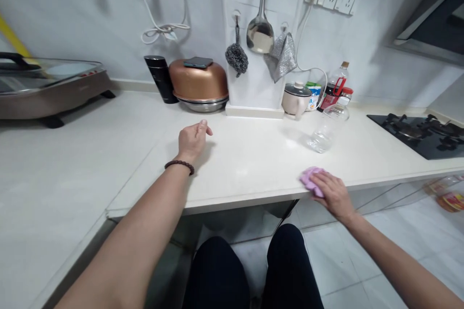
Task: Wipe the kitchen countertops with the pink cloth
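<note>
My right hand [331,194] presses a pink cloth [310,177] onto the white countertop [246,164] close to its front edge, fingers curled over it. Over the middle of the counter my left hand [192,139] hovers or rests lightly, fingers loosely bent and apart, with nothing in it. A beaded bracelet [180,165] circles that wrist. A clear plastic bottle [328,128] leans on the counter a little beyond the cloth.
Along the back wall stand a black flask [161,78], a copper pot [199,82] with a phone [197,62] on top, a small white cooker [296,99] and sauce bottles [335,88]. A gas hob [420,135] is at right, an electric grill pan [43,87] at left.
</note>
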`<action>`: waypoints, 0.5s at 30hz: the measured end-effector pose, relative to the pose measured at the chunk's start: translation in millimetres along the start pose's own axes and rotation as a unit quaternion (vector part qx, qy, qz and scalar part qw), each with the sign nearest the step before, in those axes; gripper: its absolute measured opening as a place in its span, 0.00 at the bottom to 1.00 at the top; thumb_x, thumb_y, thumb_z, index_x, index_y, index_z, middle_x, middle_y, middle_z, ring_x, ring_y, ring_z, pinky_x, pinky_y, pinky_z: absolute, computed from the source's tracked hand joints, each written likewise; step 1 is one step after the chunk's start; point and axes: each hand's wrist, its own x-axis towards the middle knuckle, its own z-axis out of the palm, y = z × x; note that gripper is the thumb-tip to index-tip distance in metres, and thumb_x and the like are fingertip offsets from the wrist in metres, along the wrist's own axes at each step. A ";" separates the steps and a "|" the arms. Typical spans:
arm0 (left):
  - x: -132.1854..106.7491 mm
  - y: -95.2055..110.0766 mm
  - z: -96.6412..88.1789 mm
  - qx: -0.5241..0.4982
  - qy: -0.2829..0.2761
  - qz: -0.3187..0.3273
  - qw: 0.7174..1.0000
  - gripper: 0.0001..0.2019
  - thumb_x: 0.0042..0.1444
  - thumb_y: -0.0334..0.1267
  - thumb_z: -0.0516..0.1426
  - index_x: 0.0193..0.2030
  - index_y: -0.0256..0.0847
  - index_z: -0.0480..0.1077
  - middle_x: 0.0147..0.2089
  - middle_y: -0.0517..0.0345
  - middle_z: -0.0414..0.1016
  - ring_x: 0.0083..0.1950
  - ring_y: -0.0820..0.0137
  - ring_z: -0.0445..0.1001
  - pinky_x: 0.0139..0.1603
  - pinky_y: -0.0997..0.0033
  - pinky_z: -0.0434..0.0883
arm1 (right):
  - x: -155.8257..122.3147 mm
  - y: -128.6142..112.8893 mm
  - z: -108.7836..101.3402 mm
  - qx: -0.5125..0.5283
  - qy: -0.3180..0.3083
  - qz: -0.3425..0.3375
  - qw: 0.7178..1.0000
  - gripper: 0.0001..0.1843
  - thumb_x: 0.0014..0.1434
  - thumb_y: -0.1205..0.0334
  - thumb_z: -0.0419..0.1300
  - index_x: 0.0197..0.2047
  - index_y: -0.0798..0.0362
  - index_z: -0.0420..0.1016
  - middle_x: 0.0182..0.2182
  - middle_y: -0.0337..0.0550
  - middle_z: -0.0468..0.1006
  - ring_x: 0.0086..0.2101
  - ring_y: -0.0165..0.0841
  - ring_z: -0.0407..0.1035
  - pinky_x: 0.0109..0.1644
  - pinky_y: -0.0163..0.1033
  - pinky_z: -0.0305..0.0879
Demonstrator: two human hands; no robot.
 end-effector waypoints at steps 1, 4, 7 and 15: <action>-0.2 0.6 0.9 -0.002 -0.002 0.003 1.000 0.29 0.69 0.55 0.44 0.23 0.43 0.72 0.19 0.58 0.65 0.29 0.65 0.71 0.33 0.67 0.63 | -12.6 28.1 -4.4 -0.016 0.010 0.020 1.000 0.31 0.71 0.40 0.56 0.70 0.45 0.71 0.64 0.49 0.74 0.68 0.50 0.61 0.71 0.59 0.58; -0.6 1.4 3.5 -0.009 -0.003 0.010 1.000 0.29 0.69 0.56 0.44 0.24 0.43 0.72 0.20 0.58 0.66 0.29 0.65 0.71 0.34 0.67 0.64 | -41.1 98.6 -15.8 -0.041 0.073 0.003 0.997 0.35 0.69 0.35 0.57 0.69 0.49 0.70 0.61 0.52 0.77 0.64 0.50 0.67 0.69 0.59 0.62; -0.6 3.0 5.9 -0.017 -0.005 0.013 1.000 0.30 0.69 0.57 0.43 0.24 0.43 0.71 0.21 0.57 0.68 0.30 0.65 0.71 0.34 0.67 0.64 | -52.5 131.5 -18.4 -0.055 0.113 -0.036 0.991 0.35 0.69 0.37 0.58 0.68 0.52 0.70 0.59 0.53 0.78 0.62 0.49 0.69 0.68 0.56 0.64; 3.1 6.2 14.2 -0.025 0.005 0.042 0.999 0.34 0.71 0.60 0.40 0.24 0.42 0.73 0.23 0.54 0.73 0.31 0.64 0.73 0.36 0.65 0.65 | -18.2 37.0 -12.8 -0.036 0.078 -0.085 0.993 0.40 0.72 0.37 0.49 0.77 0.52 0.56 0.68 0.57 0.68 0.68 0.55 0.60 0.70 0.65 0.56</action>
